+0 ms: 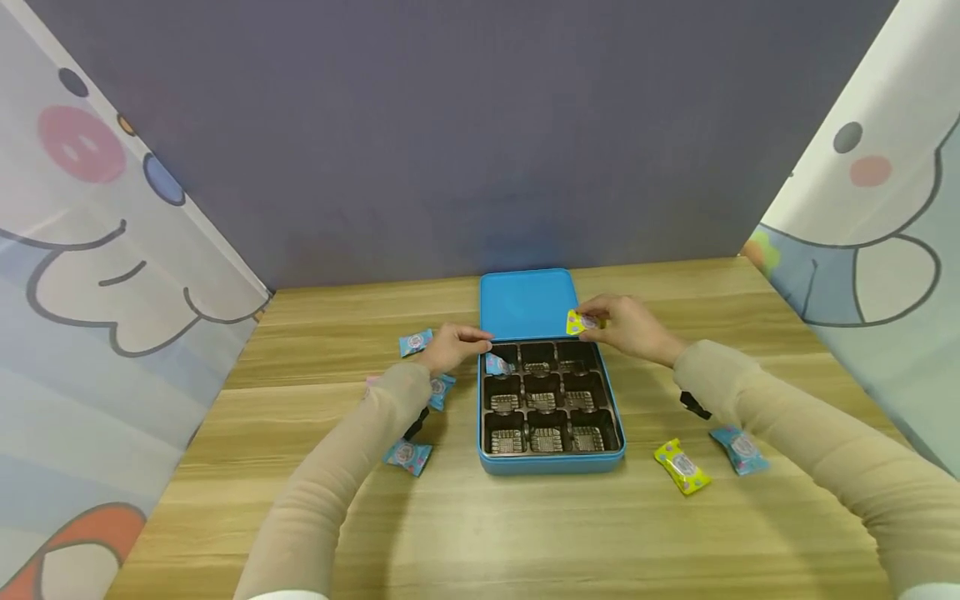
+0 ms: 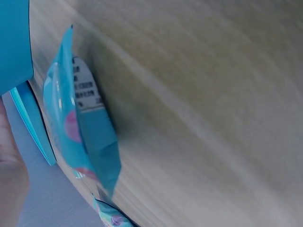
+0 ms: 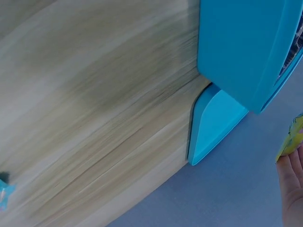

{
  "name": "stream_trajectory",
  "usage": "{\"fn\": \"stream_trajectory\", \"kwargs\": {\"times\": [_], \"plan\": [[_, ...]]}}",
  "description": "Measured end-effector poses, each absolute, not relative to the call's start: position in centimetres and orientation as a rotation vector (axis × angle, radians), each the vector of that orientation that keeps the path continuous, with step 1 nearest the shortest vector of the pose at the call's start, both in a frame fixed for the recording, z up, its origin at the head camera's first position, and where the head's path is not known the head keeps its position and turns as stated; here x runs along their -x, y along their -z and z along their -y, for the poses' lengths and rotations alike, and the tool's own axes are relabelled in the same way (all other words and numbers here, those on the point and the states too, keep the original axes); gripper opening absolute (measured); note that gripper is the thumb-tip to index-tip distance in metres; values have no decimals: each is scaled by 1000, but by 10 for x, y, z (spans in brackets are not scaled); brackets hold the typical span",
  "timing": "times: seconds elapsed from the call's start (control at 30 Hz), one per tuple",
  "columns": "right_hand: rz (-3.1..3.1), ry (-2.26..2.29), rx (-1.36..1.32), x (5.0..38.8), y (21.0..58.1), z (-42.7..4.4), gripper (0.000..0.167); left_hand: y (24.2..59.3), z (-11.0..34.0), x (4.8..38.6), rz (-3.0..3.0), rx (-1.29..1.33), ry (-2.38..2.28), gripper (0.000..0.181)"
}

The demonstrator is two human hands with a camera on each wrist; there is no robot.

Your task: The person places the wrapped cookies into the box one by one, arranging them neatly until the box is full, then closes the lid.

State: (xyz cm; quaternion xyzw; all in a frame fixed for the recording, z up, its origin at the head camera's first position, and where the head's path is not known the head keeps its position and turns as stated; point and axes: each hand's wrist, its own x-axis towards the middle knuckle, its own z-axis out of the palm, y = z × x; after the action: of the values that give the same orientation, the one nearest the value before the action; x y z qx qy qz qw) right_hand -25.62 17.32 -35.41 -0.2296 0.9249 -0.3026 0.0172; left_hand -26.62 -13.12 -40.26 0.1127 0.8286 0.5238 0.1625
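Observation:
A blue tin box (image 1: 553, 463) holds a dark tray (image 1: 522, 385) divided into several compartments. In its back left compartment lies a blue wrapped candy (image 1: 498, 364). My left hand (image 1: 448, 347) is over that corner of the tin, thumb and fingers extended just above the candy and apart from it. Over the tin's back right corner, my right hand (image 1: 626, 327) pinches a yellow wrapped candy (image 1: 576, 322) between thumb and fingers. The right wrist view also shows this yellow candy (image 3: 294, 135) at the fingertips.
Behind the tin lies its blue lid (image 1: 528, 304), flat. Several blue candies (image 1: 408, 456) and a partly hidden pink one (image 1: 372, 381) lie left, around my forearm. At right are a yellow candy (image 1: 682, 467) and a blue one (image 1: 740, 450). A grey wall (image 1: 480, 142) bounds the table.

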Motion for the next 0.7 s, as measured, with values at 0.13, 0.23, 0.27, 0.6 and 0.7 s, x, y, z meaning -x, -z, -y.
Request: {"fn": "stream_trajectory", "kwargs": {"times": [0.13,0.23,0.27,0.6,0.7], "plan": [[-2867,942,738,257,354,-170,42,411,132,272,-2385,-296,-1461,31],[-2861,956,754,258,353,-168,43,412,132,273,-2398,-282,-1465,31],[-2861,957,752,257,353,-168,43,412,131,274,-2402,-286,-1465,31],[-2839,960,764,254,354,-157,44,410,132,272,-2396,-297,-1470,32],[-2823,1001,764,253,353,-157,45,407,132,271,-2373,-321,-1476,34]]}}
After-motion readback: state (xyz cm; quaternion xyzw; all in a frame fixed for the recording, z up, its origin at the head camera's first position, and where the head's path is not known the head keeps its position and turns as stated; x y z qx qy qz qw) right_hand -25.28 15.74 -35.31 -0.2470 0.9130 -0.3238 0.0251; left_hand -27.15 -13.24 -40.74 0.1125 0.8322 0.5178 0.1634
